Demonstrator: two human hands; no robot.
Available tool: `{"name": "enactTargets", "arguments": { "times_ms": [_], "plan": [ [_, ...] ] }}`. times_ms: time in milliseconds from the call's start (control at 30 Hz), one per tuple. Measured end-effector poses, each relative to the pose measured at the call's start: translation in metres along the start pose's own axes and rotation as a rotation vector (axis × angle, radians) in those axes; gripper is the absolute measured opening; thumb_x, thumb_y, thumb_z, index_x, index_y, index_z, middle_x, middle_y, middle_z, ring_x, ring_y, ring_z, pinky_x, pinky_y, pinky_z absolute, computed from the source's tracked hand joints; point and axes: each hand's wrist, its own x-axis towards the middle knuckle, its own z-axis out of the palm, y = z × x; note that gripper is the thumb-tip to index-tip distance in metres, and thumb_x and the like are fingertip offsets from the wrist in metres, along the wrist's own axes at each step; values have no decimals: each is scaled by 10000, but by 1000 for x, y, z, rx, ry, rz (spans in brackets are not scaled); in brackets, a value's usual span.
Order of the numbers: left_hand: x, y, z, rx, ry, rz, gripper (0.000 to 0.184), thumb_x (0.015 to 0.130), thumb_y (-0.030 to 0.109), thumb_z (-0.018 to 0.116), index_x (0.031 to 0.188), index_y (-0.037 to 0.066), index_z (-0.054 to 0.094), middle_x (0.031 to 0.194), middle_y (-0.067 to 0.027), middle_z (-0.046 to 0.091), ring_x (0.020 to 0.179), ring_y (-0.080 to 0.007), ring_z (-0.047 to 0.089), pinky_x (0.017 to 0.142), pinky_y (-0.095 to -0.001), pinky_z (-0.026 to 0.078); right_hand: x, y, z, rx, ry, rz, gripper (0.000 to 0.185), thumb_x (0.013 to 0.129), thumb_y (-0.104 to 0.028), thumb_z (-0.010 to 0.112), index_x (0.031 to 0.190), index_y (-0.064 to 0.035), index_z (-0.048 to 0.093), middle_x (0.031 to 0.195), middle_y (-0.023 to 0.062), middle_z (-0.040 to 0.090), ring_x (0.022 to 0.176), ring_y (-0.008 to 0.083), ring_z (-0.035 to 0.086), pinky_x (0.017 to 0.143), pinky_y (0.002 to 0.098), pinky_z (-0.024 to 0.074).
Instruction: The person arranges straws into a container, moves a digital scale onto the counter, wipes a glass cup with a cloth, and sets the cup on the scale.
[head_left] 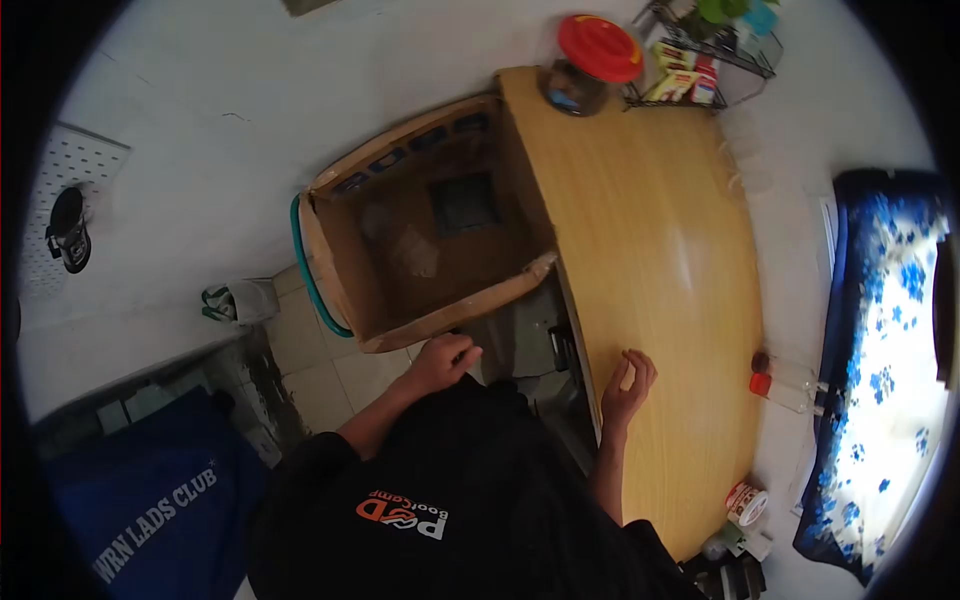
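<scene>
My left hand (443,362) is just below the near edge of an open cardboard box (455,305), its fingers curled in and no object showing in them. Over the wooden tabletop (680,300) hovers my right hand (628,388), near the table's left edge. Its fingers are bent, with a gap between them and the thumb, and it holds nothing visible. The box stands against the table's left side. Inside it, a dark square patch (466,205) and a pale patch (415,252) show on the bottom.
A red-lidded jar (600,50) and a wire rack (700,70) with packets stand at the table's far end. A clear bottle (785,385) and a white tub (746,503) are along the right edge. Blue cloth (150,500) lies at lower left.
</scene>
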Motion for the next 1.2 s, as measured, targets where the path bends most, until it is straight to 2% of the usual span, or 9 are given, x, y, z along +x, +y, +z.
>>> {"name": "enactTargets", "arguments": {
  "times_ms": [267, 367, 467, 667, 733, 900, 1033, 1133, 1200],
  "plan": [
    [12, -63, -102, 125, 413, -159, 176, 977, 178, 633, 1052, 25, 590, 1041, -176, 624, 981, -368, 612, 875, -467, 481, 105, -119, 104, 240, -110, -190, 131, 956, 18, 641, 1072, -29, 680, 1123, 140, 671, 1104, 314, 619, 957, 410, 496],
    [30, -96, -148, 563, 728, -202, 459, 977, 278, 668, 1291, -24, 524, 1402, -213, 508, 1348, -404, 438, 1131, -506, 327, 129, -155, 176, 446, -257, -151, 174, 982, -59, 651, 1152, -29, 670, 1116, 122, 682, 1063, 256, 654, 917, 350, 517],
    [60, -144, -199, 738, 911, -285, 691, 981, 388, 656, 1478, -17, 397, 1519, -246, 397, 1434, -423, 346, 1167, -555, 273, 139, -167, 269, 621, -523, 110, 239, 999, -143, 665, 1204, -22, 647, 1111, 107, 694, 1017, 189, 667, 873, 305, 528],
    [90, -205, -251, 815, 848, -377, 637, 1049, 408, 533, 1536, 36, 358, 1596, -199, 358, 1507, -402, 288, 1199, -608, 186, 127, -87, 449, 562, -922, 535, 349, 1002, -218, 641, 1311, -57, 609, 1128, 81, 714, 1049, 186, 668, 908, 330, 527],
    [90, -206, -261, 791, 803, -466, 602, 1078, 392, 476, 1553, 46, 344, 1611, -173, 361, 1521, -385, 281, 1211, -611, 160, 111, -53, 494, 162, -1088, 532, 436, 1013, -283, 591, 1389, -63, 564, 1260, 99, 680, 1123, 210, 643, 968, 363, 506],
    [91, -201, -264, 469, 850, -378, 547, 1132, 334, 292, 1579, 19, 291, 1585, -157, 425, 1471, -341, 373, 1226, -449, 246, 19, 72, 609, 277, -964, 757, 484, 1030, -333, 537, 1432, -64, 535, 1425, 94, 582, 1214, 226, 587, 1025, 379, 474],
    [96, -197, -257, 243, 912, -347, 544, 1134, 325, 266, 1580, 14, 278, 1570, -161, 447, 1462, -329, 387, 1225, -452, 253, 56, 13, 571, 301, -966, 1205, 515, 1046, -368, 520, 1459, -60, 514, 1433, 68, 565, 1224, 209, 571, 1031, 385, 478],
    [96, -199, -259, 325, 909, -337, 514, 1130, 270, 277, 1578, 19, 276, 1558, -165, 461, 1441, -315, 415, 1206, -426, 293, -81, 236, 733, 735, -888, 1134, 527, 1051, -390, 519, 1466, -65, 511, 1392, 56, 587, 1174, 193, 589, 1012, 393, 491],
    [100, -195, -259, 323, 904, -350, 517, 1130, 269, 273, 1577, 9, 267, 1547, -173, 468, 1440, -321, 414, 1206, -437, 291, -37, 163, 677, 553, -848, 1140, 526, 1049, -397, 527, 1460, -71, 518, 1367, 49, 602, 1129, 186, 603, 981, 388, 509]
  ]
}}
